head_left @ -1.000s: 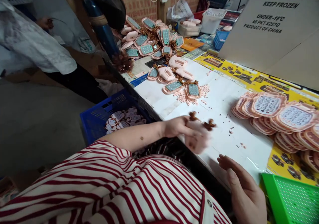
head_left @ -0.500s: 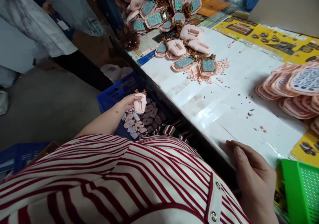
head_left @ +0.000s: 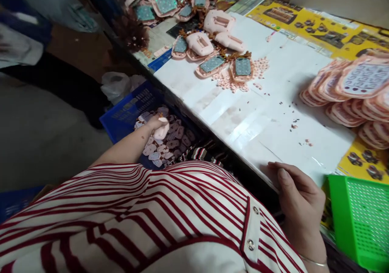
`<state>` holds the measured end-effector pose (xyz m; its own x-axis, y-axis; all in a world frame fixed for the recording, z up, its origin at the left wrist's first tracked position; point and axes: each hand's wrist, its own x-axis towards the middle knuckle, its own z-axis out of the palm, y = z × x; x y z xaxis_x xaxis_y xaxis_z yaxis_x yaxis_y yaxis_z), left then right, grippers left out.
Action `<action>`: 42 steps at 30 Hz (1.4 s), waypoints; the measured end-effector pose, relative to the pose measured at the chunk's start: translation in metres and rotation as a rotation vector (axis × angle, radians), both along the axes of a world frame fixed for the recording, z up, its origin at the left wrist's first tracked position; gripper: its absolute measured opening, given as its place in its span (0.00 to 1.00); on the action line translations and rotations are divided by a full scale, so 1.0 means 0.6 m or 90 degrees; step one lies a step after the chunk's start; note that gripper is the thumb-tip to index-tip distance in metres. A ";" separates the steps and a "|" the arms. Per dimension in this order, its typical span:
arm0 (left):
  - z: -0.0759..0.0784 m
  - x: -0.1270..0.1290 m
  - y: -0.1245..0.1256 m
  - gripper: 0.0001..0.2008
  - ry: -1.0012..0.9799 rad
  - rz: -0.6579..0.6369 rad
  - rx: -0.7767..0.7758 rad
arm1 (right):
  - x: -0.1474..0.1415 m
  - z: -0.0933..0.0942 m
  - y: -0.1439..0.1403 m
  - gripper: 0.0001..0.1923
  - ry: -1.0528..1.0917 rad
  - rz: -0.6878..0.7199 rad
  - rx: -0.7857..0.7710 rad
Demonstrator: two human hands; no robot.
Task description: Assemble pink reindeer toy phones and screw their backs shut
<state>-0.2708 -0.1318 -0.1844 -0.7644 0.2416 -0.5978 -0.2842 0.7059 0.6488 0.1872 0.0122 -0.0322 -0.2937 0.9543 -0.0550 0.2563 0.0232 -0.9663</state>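
At the lower left, my left hand (head_left: 154, 124) is closed around a pink toy phone (head_left: 161, 132) with small brown antlers. It is over a blue crate (head_left: 121, 110) that holds several similar pink toy phones (head_left: 172, 144). My right hand (head_left: 299, 194) rests at the near edge of the table with nothing in it, its fingers loosely extended and the thumb apart. Beyond it, on the white tabletop (head_left: 237, 121), lie open phone shells with green circuit boards (head_left: 212, 64), closed pink bodies (head_left: 200, 44) and a scatter of small pink buttons (head_left: 232, 82).
Stacked pink keypad fronts (head_left: 361, 80) stand at the right. A green perforated basket (head_left: 337, 208) sits near my right hand. More shells with boards (head_left: 165, 3) are heaped at the far end. Another person's dark-clothed leg (head_left: 69, 84) is at the left.
My left hand has lowered toward the crate and tilted the toy phone. The whole view has shifted slightly. My right hand keeps its pose at the table edge.
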 end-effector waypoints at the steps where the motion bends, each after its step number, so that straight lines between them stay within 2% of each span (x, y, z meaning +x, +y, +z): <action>1: 0.004 0.001 0.003 0.20 0.050 0.014 -0.014 | 0.002 0.000 0.000 0.09 -0.004 0.011 0.007; 3: 0.021 -0.004 0.017 0.21 0.171 0.054 -0.022 | 0.005 0.000 0.002 0.08 -0.013 0.035 0.027; 5: 0.048 -0.016 0.042 0.23 0.298 0.096 0.002 | 0.006 0.000 0.004 0.07 -0.019 0.058 0.054; 8: 0.099 -0.031 0.102 0.26 0.478 0.105 0.101 | 0.008 -0.001 0.007 0.06 -0.028 0.087 0.097; 9: 0.116 -0.031 0.126 0.26 0.547 0.076 0.157 | 0.009 -0.001 0.007 0.06 -0.031 0.094 0.113; 11: 0.146 -0.026 0.176 0.23 0.690 -0.039 0.291 | 0.011 -0.002 0.008 0.06 -0.037 0.106 0.147; 13: 0.168 -0.011 0.223 0.19 0.763 -0.153 0.371 | 0.012 -0.001 0.008 0.05 -0.042 0.112 0.174; 16: 0.185 0.025 0.278 0.15 0.776 -0.251 0.383 | 0.014 0.001 0.008 0.05 -0.049 0.109 0.189; 19: 0.195 0.079 0.318 0.12 0.789 -0.367 0.387 | 0.013 0.002 0.008 0.06 -0.057 0.114 0.187; 21: 0.207 0.125 0.343 0.15 0.786 -0.448 0.372 | 0.013 0.002 0.008 0.06 -0.061 0.119 0.181; 25: 0.249 0.209 0.397 0.35 0.726 -0.593 0.266 | 0.020 -0.005 0.010 0.07 -0.080 0.082 0.153; 26: 0.261 0.220 0.411 0.35 0.708 -0.633 0.239 | 0.023 -0.008 0.013 0.08 -0.089 0.069 0.149; 28: 0.280 0.229 0.433 0.30 0.672 -0.699 0.170 | 0.030 -0.016 0.021 0.10 -0.106 0.056 0.139; 31: 0.296 0.223 0.445 0.17 0.654 -0.700 0.139 | 0.038 -0.027 0.030 0.13 -0.121 0.043 0.120; 35: 0.296 0.212 0.438 0.15 0.648 -0.721 0.175 | 0.040 -0.025 0.029 0.14 -0.121 0.032 0.132; 39: 0.286 0.197 0.438 0.11 0.632 -0.741 0.270 | 0.027 -0.006 0.019 0.11 -0.122 0.073 0.164; 42: 0.273 0.181 0.443 0.13 0.617 -0.664 0.379 | 0.016 0.005 0.011 0.10 -0.093 0.090 0.177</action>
<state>-0.1624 0.1339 -0.0209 -0.1352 0.9131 0.3846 0.8372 -0.1023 0.5372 0.1966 0.0186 -0.0290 -0.4323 0.8891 0.1503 0.3674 0.3259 -0.8711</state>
